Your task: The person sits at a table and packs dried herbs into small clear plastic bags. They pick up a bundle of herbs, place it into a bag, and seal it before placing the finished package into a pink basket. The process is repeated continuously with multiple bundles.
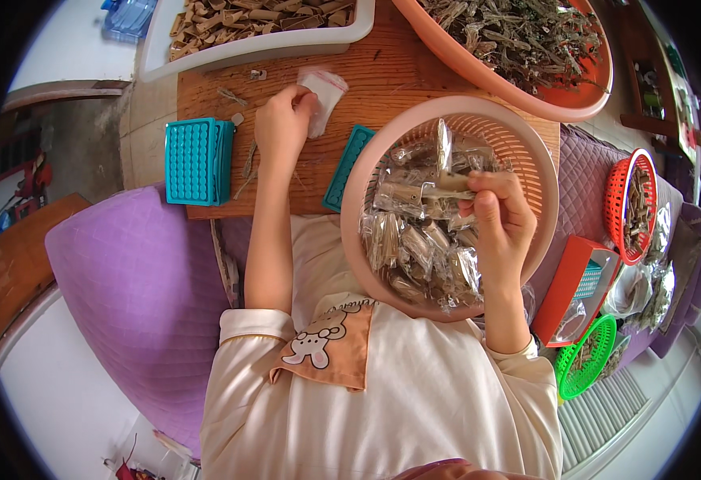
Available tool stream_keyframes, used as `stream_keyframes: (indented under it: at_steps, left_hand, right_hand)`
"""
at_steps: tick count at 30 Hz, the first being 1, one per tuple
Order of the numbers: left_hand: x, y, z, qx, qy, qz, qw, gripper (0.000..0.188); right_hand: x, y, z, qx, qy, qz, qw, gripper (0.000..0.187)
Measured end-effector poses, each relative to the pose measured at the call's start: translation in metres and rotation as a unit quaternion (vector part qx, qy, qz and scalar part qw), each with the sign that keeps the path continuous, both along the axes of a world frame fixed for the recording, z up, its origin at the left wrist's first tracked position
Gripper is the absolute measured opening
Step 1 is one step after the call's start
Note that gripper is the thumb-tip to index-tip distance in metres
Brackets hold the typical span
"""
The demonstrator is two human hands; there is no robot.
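The curled left hand [281, 120], grip unclear, apparently sought a flat clear-plastic bag [328, 102], while the right hand [498, 212] pinched a slim tan piece [449, 183], next needing steadiness.

Dusty-pink basket [353, 192] with a slotted lattice wall; tan-brown pieces in clear, shiny wrappers [418, 244]. Whitish, see-through bag [324, 96] edged with a thin red line. Teal tray [190, 164] patterned in rows of round dots. Orange-brown tabletop [366, 88] streaked with darker grain. Salmon-orange basin [478, 72]; white tub [286, 50]. Purple quilted cover [126, 272]. Cream shirt [438, 376], its orange patch [353, 364] printed with a white rabbit. Bright red basket [616, 208]; vivid green basket [566, 378].
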State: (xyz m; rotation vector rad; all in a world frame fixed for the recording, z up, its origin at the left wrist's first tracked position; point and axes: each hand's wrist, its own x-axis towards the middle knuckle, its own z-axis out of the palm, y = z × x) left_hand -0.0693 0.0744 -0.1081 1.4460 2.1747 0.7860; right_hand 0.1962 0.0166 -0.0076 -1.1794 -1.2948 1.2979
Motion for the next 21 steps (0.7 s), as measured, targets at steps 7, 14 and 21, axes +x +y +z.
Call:
stream_keyframes:
  at_steps: [7,14,21]
  left_hand:
    - [0.015,-0.029,0.071,-0.040,-0.261,-0.045,0.963,0.021]
    - [0.026,-0.061,0.111,-0.040,-0.337,-0.127,0.932,0.030]
    - [0.035,-0.075,0.126,-0.080,-0.503,-0.146,0.848,0.035]
  right_hand:
    - [-0.005,0.011,0.017,0.170,-0.054,-0.031,0.983,0.014]
    - [-0.034,0.025,0.037,0.274,-0.025,-0.016,0.961,0.021]
    - [-0.038,0.035,0.042,0.406,-0.123,0.057,0.904,0.031]
